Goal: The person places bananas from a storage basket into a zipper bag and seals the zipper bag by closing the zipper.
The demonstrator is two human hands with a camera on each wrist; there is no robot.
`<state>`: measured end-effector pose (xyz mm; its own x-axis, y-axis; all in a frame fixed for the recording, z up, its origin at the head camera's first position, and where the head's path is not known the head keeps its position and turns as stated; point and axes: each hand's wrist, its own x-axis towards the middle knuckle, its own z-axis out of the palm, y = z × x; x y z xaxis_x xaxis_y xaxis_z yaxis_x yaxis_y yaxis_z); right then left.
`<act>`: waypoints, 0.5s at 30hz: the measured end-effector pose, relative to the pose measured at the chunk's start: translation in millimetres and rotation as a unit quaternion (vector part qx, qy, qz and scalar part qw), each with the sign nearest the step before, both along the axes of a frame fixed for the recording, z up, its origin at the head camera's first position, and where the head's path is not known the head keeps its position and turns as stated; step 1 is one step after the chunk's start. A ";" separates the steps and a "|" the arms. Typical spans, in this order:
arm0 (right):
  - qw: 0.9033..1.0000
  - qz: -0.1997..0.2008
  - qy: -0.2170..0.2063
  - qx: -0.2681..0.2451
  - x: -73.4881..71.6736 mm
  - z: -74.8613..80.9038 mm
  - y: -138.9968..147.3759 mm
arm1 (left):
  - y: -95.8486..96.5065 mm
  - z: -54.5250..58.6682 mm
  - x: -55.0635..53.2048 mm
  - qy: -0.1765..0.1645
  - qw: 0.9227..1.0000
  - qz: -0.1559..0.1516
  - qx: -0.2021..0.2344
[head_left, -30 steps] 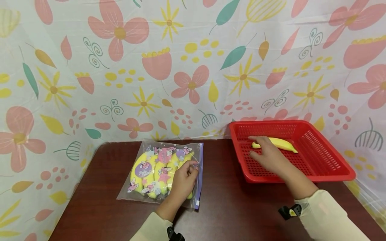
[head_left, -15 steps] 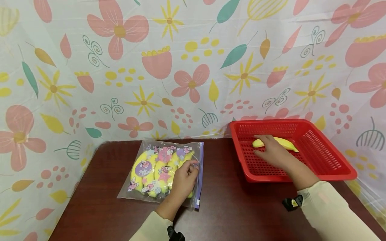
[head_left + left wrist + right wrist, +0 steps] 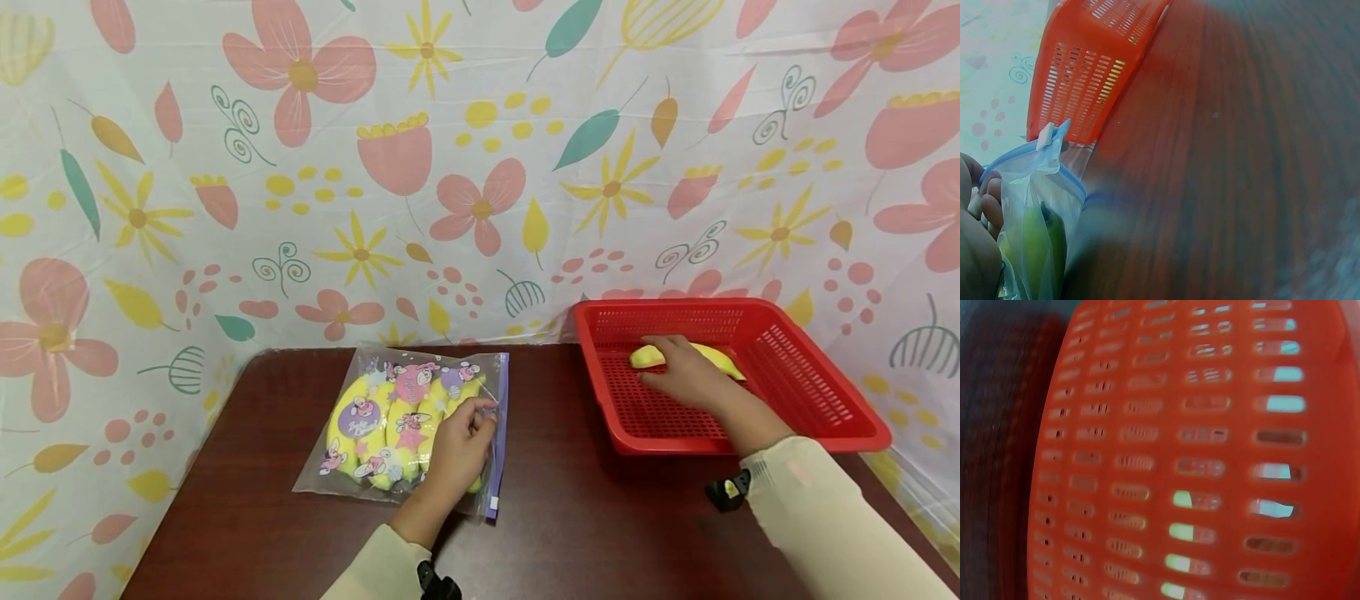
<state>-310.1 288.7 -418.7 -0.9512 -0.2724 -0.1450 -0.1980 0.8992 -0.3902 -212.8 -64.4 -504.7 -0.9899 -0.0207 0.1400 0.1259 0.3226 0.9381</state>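
A clear zip bag (image 3: 375, 467) with pink and purple cartoon prints lies on the table with several yellow bananas inside. At its purple zip edge, my left hand (image 3: 457, 442) pinches the bag's mouth with curled fingers. The left wrist view shows fingertips (image 3: 991, 206) at the blue-looking zip strip, beside a white slider (image 3: 1045, 135). My right hand (image 3: 686, 375) reaches into a red basket (image 3: 615, 421), over a yellow banana (image 3: 720, 360). Index finger and thumb are spread apart on either side of the banana's left end; the other fingers are mostly hidden.
The basket's slotted wall (image 3: 1160, 450) fills the right wrist view, with yellow showing through some slots. A flower-printed cloth (image 3: 480, 125) hangs behind the dark wooden table (image 3: 570, 517), and bag and basket stand apart on it.
My right hand has moved slightly right and farther over the banana, which stays in place. My left hand and the bag have barely moved.
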 end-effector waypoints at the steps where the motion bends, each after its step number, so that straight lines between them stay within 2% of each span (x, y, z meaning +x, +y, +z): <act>1: 1.000 0.000 0.000 0.003 -1.1 -0.6 1.0 | 0.2 0.2 0.0 0.001 1.000 0.000 0.001; 15: 0.998 0.005 -0.010 0.068 -14.4 -7.3 9.4 | 0.1 0.3 -0.7 0.006 1.000 0.003 -0.009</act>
